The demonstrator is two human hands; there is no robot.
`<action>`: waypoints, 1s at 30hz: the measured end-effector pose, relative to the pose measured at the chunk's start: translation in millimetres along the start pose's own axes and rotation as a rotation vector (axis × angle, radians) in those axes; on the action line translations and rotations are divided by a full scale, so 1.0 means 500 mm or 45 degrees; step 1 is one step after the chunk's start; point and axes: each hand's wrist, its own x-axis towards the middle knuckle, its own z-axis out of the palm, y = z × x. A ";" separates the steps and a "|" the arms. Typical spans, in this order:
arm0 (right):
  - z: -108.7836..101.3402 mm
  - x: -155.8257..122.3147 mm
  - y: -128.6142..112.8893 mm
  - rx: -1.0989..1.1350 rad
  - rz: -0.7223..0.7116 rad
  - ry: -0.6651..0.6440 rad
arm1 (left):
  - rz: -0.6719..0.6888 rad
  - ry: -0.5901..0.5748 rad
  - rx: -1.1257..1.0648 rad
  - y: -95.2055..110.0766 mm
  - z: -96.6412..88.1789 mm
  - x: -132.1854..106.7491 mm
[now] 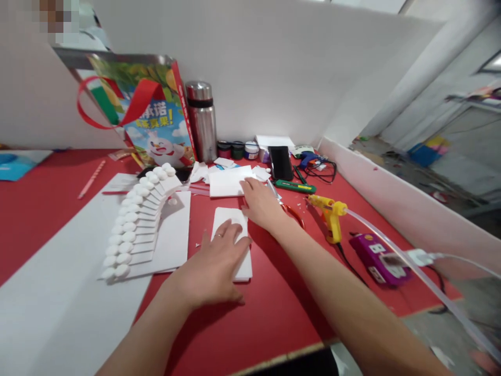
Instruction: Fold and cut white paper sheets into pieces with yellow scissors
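My left hand (211, 261) lies with fingers spread over a stack of white rectangular foam-board or card pieces (243, 266) on the red table. Farther back, my right hand (262, 203) reaches out, its fingers stretched onto the right edge of another white stack (227, 183). Neither hand is closed round anything. Left of them stands a curved row of white strips (144, 224) topped with round white pieces, resting on a white board (176, 245). Orange-handled scissors (294, 215) lie partly hidden behind my right forearm.
A yellow glue gun (331, 211) and a purple power strip (379, 258) are at the right, with cords. A green cutter (295, 186), phone (281, 163), paint jars (237, 150), steel flask (203, 122) and printed bag (156, 120) line the back. A large white sheet (66, 292) covers the left.
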 end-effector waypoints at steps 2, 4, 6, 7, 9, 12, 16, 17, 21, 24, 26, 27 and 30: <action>0.003 0.044 -0.011 -0.128 -0.009 -0.085 | 0.007 -0.044 0.028 -0.003 0.006 -0.003; 0.010 0.082 -0.014 -0.132 0.007 -0.130 | 0.032 -0.022 0.065 -0.007 0.008 -0.002; 0.019 0.107 -0.011 -0.114 0.036 -0.119 | 0.058 0.032 0.101 -0.007 0.006 0.001; 0.024 0.114 -0.008 -0.101 0.051 -0.101 | 0.063 0.058 0.117 -0.006 0.006 0.002; 0.033 0.119 0.002 -0.056 0.078 -0.056 | 0.066 0.086 0.143 -0.003 0.005 0.005; 0.041 0.115 0.023 0.054 0.136 0.038 | 0.079 0.093 0.157 -0.001 0.007 0.010; 0.037 0.108 0.056 0.207 0.274 0.205 | 0.071 0.117 0.153 -0.002 0.012 0.017; 0.033 0.106 0.063 0.227 0.313 0.242 | 0.061 0.117 0.151 -0.001 0.012 0.018; 0.015 0.098 0.075 0.369 0.416 0.467 | -0.013 0.091 0.158 -0.002 0.010 0.022; 0.000 0.085 0.070 0.460 0.432 0.583 | -0.102 0.157 0.224 -0.015 0.010 0.032; -0.009 0.073 0.066 0.404 0.405 0.617 | -0.162 0.207 0.260 -0.029 0.011 0.039; -0.013 0.067 0.064 0.351 0.377 0.639 | -0.196 0.213 0.264 -0.035 0.012 0.042; -0.020 0.052 0.061 0.141 0.295 0.675 | -0.272 0.171 0.236 -0.044 0.018 0.047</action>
